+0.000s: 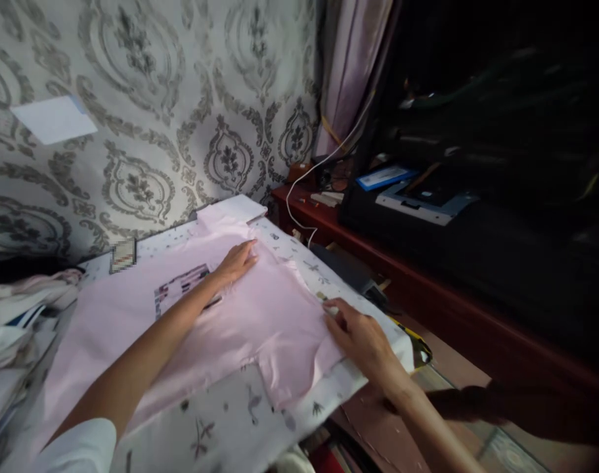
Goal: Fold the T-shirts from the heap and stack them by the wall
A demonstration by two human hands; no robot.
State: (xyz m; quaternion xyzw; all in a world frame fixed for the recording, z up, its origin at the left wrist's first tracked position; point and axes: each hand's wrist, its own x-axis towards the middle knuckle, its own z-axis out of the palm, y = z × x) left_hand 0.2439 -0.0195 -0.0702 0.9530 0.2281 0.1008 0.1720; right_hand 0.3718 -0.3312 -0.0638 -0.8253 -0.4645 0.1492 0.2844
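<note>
A pale pink T-shirt (289, 315) with a dark printed block on its front lies spread over a white cloth with small dark motifs (225, 407). My left hand (235, 261) rests on the shirt just beyond the print, palm down with the fingers stretched toward its far edge. At the shirt's right-hand edge is my right hand (361, 335), its thumb and fingers curled together on the fabric. The pinched bit of cloth is partly hidden by the fingers. Soft wrinkles run through the sleeve nearest me.
Crumpled clothes (14, 328) are heaped at the left. A small framed card (123, 255) stands by the patterned wall. To the right, a dark red cabinet (402, 269) carries a large black screen (501, 131), and a white cable (299, 184) hangs over its corner.
</note>
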